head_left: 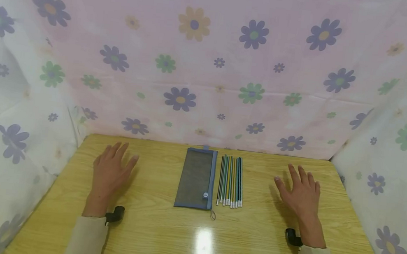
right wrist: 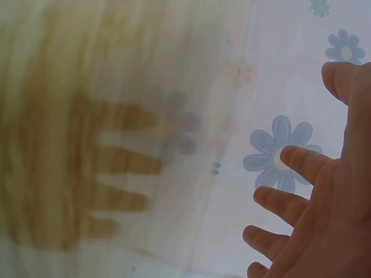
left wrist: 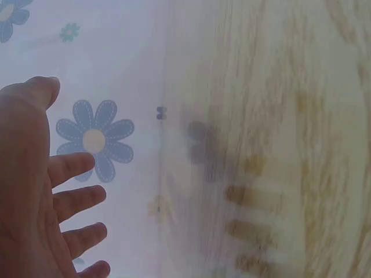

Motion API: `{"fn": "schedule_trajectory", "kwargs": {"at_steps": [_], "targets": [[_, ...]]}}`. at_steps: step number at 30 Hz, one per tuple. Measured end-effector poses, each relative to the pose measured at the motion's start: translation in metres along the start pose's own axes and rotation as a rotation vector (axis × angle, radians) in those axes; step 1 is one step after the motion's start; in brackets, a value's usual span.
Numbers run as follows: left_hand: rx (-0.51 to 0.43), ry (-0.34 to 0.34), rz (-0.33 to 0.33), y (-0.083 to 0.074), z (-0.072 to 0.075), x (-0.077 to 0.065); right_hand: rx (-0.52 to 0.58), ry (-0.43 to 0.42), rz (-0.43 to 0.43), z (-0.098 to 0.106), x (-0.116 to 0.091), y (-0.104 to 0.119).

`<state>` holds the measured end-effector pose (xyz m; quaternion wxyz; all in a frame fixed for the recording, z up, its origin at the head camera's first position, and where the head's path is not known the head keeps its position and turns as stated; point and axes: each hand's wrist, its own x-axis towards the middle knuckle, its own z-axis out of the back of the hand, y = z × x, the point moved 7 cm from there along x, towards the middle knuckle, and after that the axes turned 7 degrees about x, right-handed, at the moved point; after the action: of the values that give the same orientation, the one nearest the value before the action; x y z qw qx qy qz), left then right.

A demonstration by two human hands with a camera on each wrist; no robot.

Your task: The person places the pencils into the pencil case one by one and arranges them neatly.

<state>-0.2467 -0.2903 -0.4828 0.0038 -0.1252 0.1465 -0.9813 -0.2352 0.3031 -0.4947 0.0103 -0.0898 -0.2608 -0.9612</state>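
Observation:
A blue-edged mesh zipper pouch (head_left: pixel 196 179) lies flat in the middle of the table, its zipper along the right side and a ring pull at the lower right corner. Just right of it, several pencils (head_left: pixel 231 181) lie side by side, white erasers toward me. My left hand (head_left: pixel 109 171) is left of the pouch, fingers spread and holding nothing. To the right of the pencils is my right hand (head_left: pixel 301 193), likewise spread with nothing in it. Both wrist views show the left hand (left wrist: pixel 52 191) and right hand (right wrist: pixel 313 191) with fingers apart, their reflections on the tabletop.
The wooden table (head_left: pixel 154 237) has a bright light reflection near its front. Flowered cloth (head_left: pixel 209 74) hangs behind the back edge and along both sides. Black wrist-worn devices stick out inward at the left wrist (head_left: pixel 115 214) and right wrist (head_left: pixel 292 237).

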Motion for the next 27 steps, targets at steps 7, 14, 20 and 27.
{"fn": "schedule_trajectory", "kwargs": {"at_steps": [7, 14, 20, 27], "targets": [[-0.038, -0.088, -0.044, -0.009, 0.002, 0.002, 0.035, -0.075, 0.050, 0.003, 0.001, 0.004], [-0.075, -0.116, -0.066, -0.014, -0.001, 0.003, 0.065, -0.146, 0.107, 0.005, 0.001, 0.011], [-0.116, -0.148, -0.075, -0.019, -0.003, 0.004, 0.089, -0.183, 0.142, 0.006, 0.001, 0.015], [-0.139, -0.156, -0.083, -0.024, -0.008, 0.005, 0.110, -0.167, 0.141, 0.003, 0.002, 0.020]]}}
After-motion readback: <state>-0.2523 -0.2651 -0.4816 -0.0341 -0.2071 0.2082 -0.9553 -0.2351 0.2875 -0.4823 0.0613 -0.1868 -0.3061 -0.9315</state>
